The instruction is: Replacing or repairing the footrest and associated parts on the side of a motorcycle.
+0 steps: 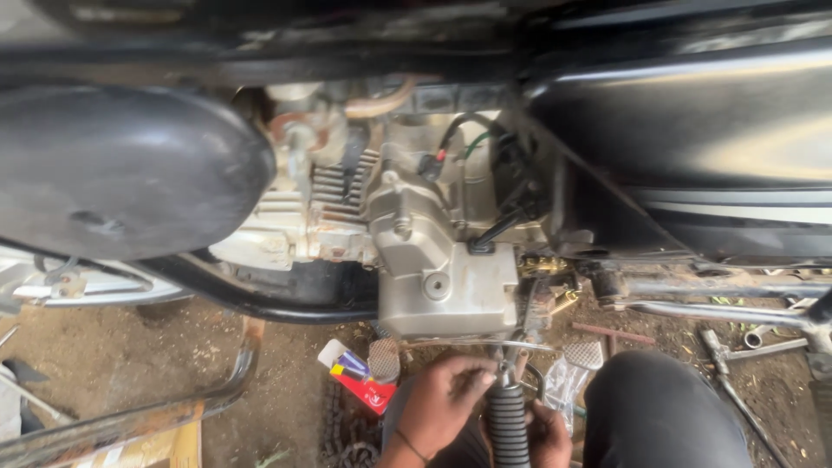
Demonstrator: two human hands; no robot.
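Note:
I look down at the side of a motorcycle engine [433, 260], grey and dusty, with cooling fins at its left. Below it a black ribbed rubber footrest [508, 426] sticks toward me. My left hand [442, 400] reaches in from below, its fingertips pinched at the metal bracket at the top of the footrest. My right hand [548, 433] sits just right of the footrest, fingers curled against its side; most of this hand is hidden behind the rubber. My knee in dark trousers [659, 412] is at the lower right.
A black fuel tank [113, 169] fills the upper left and a black side panel [693, 130] the right. A rusty crash guard tube [234, 364] curves at lower left. A red packet [360, 381], a chain [342, 433] and spanners [763, 342] lie on the dirt.

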